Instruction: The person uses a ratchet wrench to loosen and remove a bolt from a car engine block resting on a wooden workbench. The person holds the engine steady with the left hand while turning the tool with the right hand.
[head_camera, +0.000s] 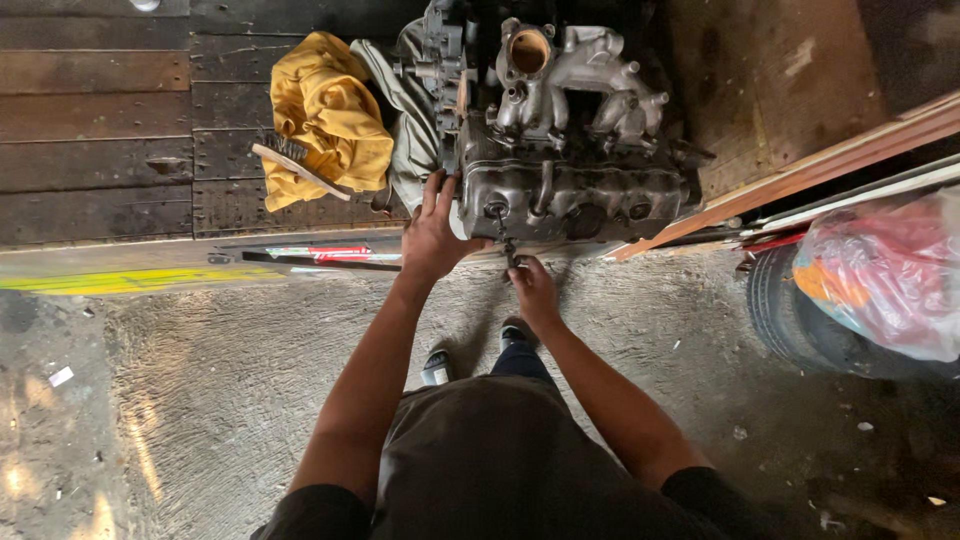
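Observation:
A grey metal engine (570, 150) with an intake manifold on top sits at the edge of a dark wooden platform (100, 130). My left hand (432, 235) rests flat against the engine's near left corner. My right hand (532, 290) is closed around the handle of a thin dark tool (505, 240), whose tip sits in a hole on the engine's near face. My two feet show on the concrete floor below the hands.
A yellow cloth (325, 115) and a wire brush (298, 168) lie on the platform left of the engine. A tyre (790, 310) with a plastic bag (885, 270) on it stands at the right. Wooden strips (800, 175) lean diagonally beside the engine.

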